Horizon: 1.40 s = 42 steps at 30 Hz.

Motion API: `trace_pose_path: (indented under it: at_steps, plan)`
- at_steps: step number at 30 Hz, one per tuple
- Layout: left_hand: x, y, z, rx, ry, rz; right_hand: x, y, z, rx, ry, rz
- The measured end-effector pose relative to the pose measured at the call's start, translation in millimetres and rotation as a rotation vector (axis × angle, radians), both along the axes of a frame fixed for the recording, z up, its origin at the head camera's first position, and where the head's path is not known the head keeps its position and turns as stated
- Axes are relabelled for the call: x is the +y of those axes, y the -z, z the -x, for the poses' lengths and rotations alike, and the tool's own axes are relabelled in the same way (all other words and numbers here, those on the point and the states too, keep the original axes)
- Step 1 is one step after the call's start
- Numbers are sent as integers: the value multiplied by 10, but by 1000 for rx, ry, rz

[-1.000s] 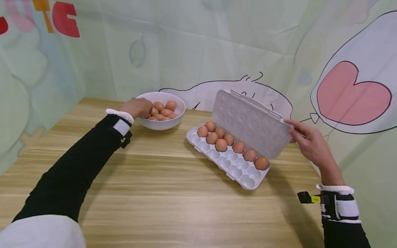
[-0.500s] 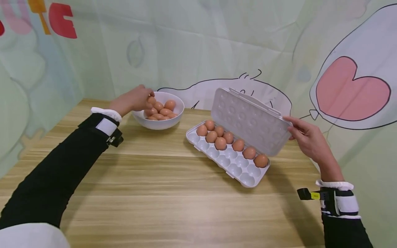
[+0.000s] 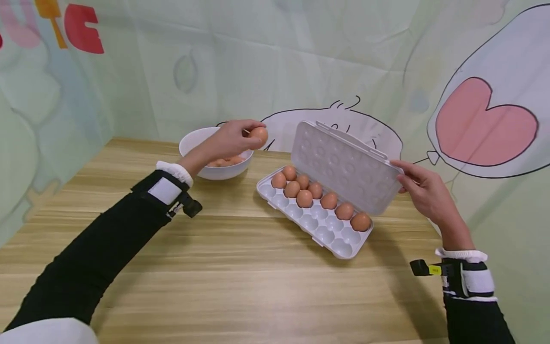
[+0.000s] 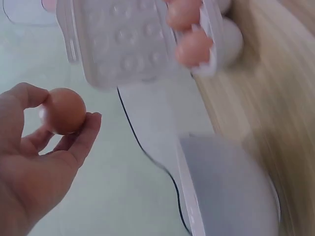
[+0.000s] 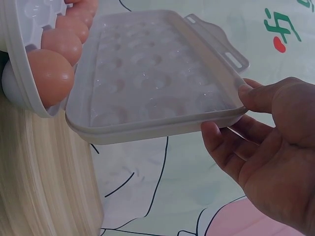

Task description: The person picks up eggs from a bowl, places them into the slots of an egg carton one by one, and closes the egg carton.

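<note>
Pinched a smooth brown egg (image 3: 259,136) in the left hand (image 3: 229,137), aloft beyond the left end of the white tray (image 3: 309,222); gripped the dimpled plastic lid (image 3: 345,172) by its edge with the right hand (image 3: 427,195), right of the tray and well apart from the left. Found woodgrain tabletop (image 3: 240,267) stretching in front of the tray. Counted nine eggs (image 3: 304,198) within it, others in the round white bowl (image 3: 238,170) farther left.

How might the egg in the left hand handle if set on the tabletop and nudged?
The egg would probably roll, given its rounded sides and the flat tabletop. Its smooth-looking shell may be slippery and could crack if knocked.
</note>
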<state>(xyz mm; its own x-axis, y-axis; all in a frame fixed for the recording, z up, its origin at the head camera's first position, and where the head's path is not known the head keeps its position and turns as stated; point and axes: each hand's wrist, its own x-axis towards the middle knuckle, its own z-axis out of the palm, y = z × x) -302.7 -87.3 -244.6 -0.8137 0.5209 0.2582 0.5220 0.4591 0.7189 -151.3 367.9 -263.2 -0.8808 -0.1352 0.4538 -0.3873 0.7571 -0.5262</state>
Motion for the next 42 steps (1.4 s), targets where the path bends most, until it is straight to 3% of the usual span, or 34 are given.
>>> trace_pose_path:
  at_steps: [6,13,17,20,25,28,35,42]
  plan:
    - [483,42,-255,2,51,-67,-33,9,13,5,-13,5]
    - [909,199,-413,-26,139,-105,-66,-8,12,-2,-4,3]
    - [1102,346,-484,11,211,-44,-77,3,7,-6,-2,1]
    - [1218,450,-527,61,233,24,-85,12,14,-2,-6,4]
    - [1337,598,-571,72,255,85,-94,13,23,-2,-2,3]
    - [1384,672,-577,131,260,136,-98,13,24,-5,2,1]
    - [1446,815,-606,254,203,293,-98,35,22,-3,-9,9]
    - [1507,887,-578,492,151,401,-91,34,40,5,-19,18]
